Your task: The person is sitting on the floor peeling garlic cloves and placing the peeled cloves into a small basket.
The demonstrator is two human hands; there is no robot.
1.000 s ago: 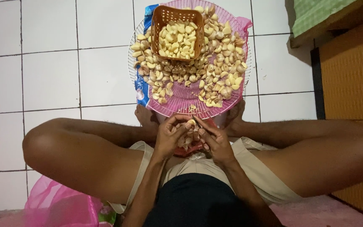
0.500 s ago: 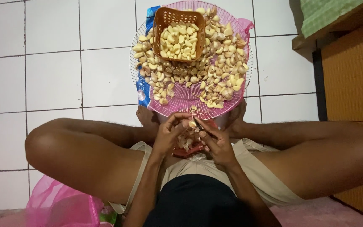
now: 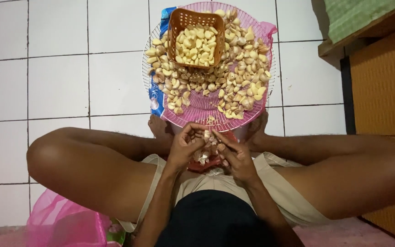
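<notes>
- Garlic cloves (image 3: 234,87) lie heaped on a round pink wire tray (image 3: 202,109) on the white tiled floor (image 3: 56,87).
- An orange basket (image 3: 196,36) on the tray holds peeled cloves.
- Left hand (image 3: 186,146) and right hand (image 3: 236,158), fingers curled, pinch one garlic clove (image 3: 208,135) together, just under the tray's rim.
- It seems light, firm and papery; best gripped at its ends.

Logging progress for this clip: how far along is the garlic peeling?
Done: the orange plastic basket is heaped with pale peeled garlic cloves. In hand: the left hand and right hand work one clove between their fingers, over a red container of papery skins. Left: many cloves, some with purplish skin, are spread across the round pink wire tray.
</notes>
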